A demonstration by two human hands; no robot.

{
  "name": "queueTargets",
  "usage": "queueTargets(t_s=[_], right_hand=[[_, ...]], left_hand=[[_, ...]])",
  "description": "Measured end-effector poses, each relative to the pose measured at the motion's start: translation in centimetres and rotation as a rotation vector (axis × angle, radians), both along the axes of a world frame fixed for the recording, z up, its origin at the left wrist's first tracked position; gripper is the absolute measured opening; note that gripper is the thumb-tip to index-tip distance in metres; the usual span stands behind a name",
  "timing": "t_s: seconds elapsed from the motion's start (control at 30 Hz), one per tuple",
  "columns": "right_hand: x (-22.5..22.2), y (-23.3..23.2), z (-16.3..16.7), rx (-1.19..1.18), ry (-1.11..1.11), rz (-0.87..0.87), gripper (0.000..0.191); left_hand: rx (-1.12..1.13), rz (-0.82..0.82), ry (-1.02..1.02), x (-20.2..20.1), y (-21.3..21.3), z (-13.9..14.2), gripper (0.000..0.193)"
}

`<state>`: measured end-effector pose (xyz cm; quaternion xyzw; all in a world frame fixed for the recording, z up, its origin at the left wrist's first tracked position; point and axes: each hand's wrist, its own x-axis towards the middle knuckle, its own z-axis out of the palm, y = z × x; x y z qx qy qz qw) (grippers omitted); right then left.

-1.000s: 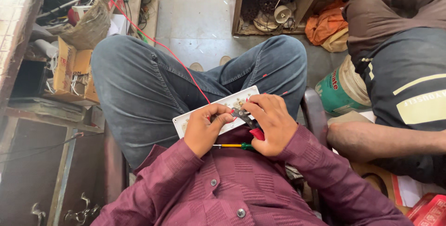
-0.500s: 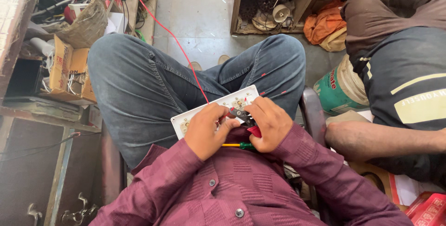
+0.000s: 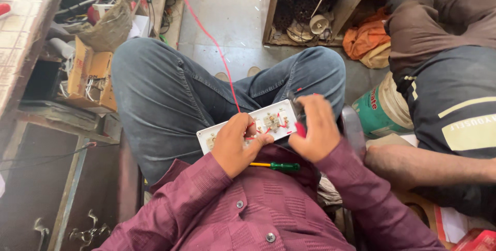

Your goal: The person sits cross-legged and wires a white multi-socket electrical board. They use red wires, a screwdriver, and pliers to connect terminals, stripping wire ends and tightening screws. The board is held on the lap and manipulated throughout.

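Note:
A white switchboard panel (image 3: 268, 122) lies face down on my lap, its back with sockets and red wires showing. My left hand (image 3: 237, 142) grips the panel's near edge with fingers over the wiring. My right hand (image 3: 316, 127), blurred, is closed around a red-handled tool, likely pliers, at the panel's right end. A red wire (image 3: 212, 39) runs from the panel up across the floor. A screwdriver with a green and yellow handle (image 3: 276, 166) rests on my maroon shirt below the hands.
Another person (image 3: 444, 111) in dark clothes sits close on the right, an arm beside my right elbow. A green and white bucket (image 3: 377, 111) stands between us. Cluttered shelves (image 3: 320, 18) are ahead; cardboard boxes (image 3: 90, 73) and a workbench on the left.
My right hand has shifted right, off the middle of the panel to its right end, uncovering the sockets. The left hand keeps its hold.

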<state>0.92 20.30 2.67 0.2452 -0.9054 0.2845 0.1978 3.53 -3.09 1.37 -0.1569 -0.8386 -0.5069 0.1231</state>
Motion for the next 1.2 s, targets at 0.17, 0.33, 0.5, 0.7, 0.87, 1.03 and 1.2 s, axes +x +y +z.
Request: queueTargets(t_s=[0.17, 0.33, 0.5, 0.7, 0.87, 1.03, 1.2], right_hand=[[-4.7, 0.3, -0.8, 0.221, 0.145, -0.242, 0.067], [-3.5, -1.2, 0.4, 0.007, 0.123, -0.141, 0.045], [1.9, -4.8, 4.1, -0.613, -0.448, 0.444, 0.04], [0.9, -5.4, 6.3, -0.474, -0.254, 0.465, 0.021], [-1.0, -2.9, 6.8, -0.124, 0.342, 0.232, 0.013], [-0.7, -3.4, 5.3, -0.161, -0.029, 0.125, 0.012], [0.0, -5.1, 3.2, -0.208, -0.272, 0.264, 0.013]], left_hand=[[0.179, 0.031, -0.191, 1.2, -1.1, 2.7, 0.04], [0.318, -0.029, -0.015, 1.7, -2.5, 5.0, 0.026], [0.319, -0.196, 0.13, 2.2, -0.9, 7.0, 0.037], [0.393, -0.254, 0.094, 2.1, -1.0, 7.4, 0.04], [0.103, 0.123, -0.052, 1.1, -0.5, 5.4, 0.034], [0.034, 0.004, -0.103, 0.3, -0.8, 3.7, 0.014], [0.271, -0.129, -0.268, 1.0, -3.4, 4.0, 0.012]])
